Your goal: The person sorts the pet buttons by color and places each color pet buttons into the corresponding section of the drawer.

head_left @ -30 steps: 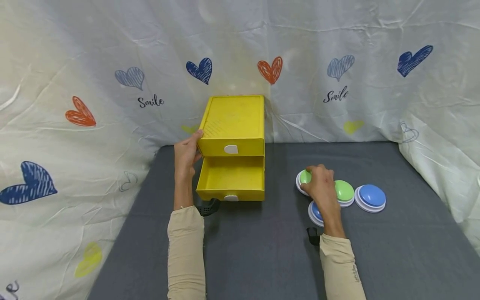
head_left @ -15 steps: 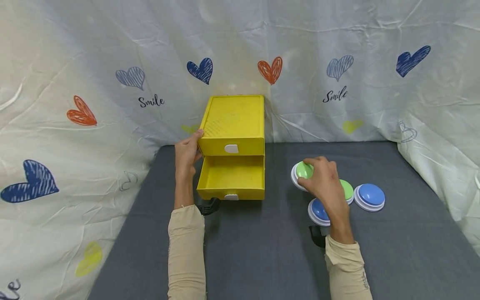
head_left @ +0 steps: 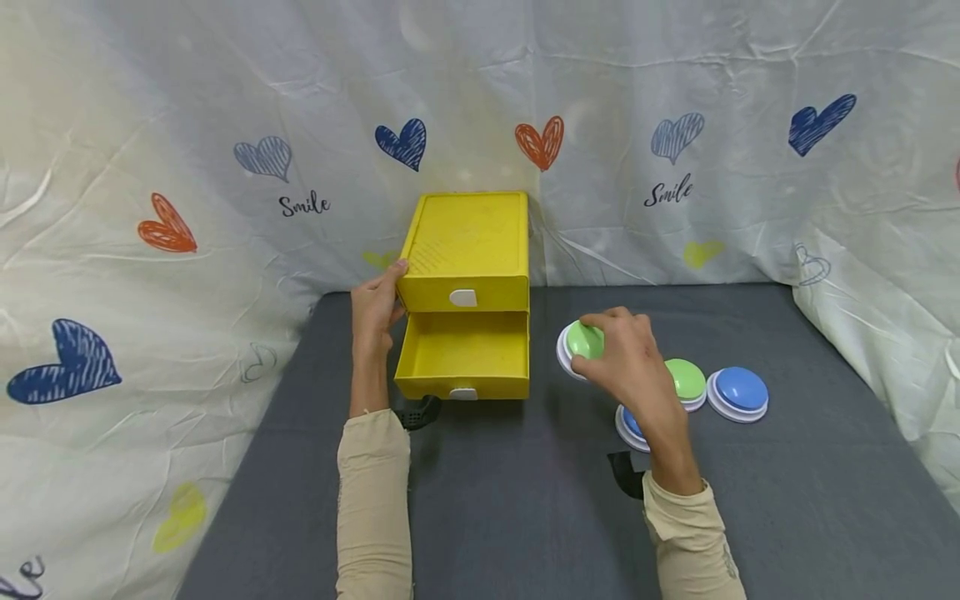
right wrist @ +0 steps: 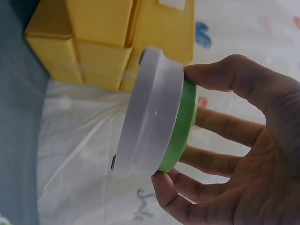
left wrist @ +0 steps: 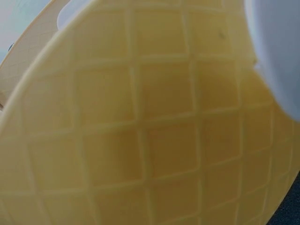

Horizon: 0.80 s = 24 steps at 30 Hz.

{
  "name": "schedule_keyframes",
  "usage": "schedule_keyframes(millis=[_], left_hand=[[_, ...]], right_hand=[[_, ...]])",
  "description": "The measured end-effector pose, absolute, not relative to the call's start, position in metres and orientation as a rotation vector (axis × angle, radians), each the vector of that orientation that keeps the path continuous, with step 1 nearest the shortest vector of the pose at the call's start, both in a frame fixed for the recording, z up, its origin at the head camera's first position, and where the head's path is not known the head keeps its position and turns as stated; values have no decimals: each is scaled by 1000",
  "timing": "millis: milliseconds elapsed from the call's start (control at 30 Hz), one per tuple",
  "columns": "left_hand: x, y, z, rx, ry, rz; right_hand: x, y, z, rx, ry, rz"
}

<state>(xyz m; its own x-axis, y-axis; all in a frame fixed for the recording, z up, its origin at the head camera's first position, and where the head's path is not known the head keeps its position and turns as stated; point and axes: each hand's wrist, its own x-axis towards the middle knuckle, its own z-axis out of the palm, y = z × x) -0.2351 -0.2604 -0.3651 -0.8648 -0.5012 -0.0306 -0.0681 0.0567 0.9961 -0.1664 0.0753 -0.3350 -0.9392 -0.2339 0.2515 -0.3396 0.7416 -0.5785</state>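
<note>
In the head view my right hand [head_left: 633, 362] holds a green-domed push button [head_left: 583, 343] on a white base above the table. The right wrist view shows the thumb and another fingertip gripping this push button [right wrist: 154, 115] at its rim, tilted on edge with its dark feet showing. My left hand [head_left: 372, 312] holds the front left edge of a yellow two-drawer unit [head_left: 472, 229], thumb on the top corner. Its lower drawer [head_left: 461, 358] is pulled out with nothing visible inside; the upper one [head_left: 427, 296] is closed. A yellow gridded surface [left wrist: 140, 117] fills the left wrist view.
Another green button [head_left: 686, 379] and a blue button [head_left: 741, 389] lie on the dark tabletop [head_left: 517, 500], right of my right hand. A second blue button [head_left: 630, 427] is partly hidden under that wrist. A heart-printed cloth [head_left: 465, 75] hangs behind.
My right hand has lifted the green push button from beside the others and carried it left, nearer the drawer unit. The left hand has stayed on the unit.
</note>
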Motion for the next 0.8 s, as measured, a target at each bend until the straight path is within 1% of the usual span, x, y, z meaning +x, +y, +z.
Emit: schedule_keyframes(millis=[233,800], left_hand=[[-235,-262,-365,567,-2030,-1852],[-231,-261,-362,531,-2013,-1868]], right_hand=[[-166,48,-328,584,-2754,963],[-175,-30,-331,757,-2717,944]])
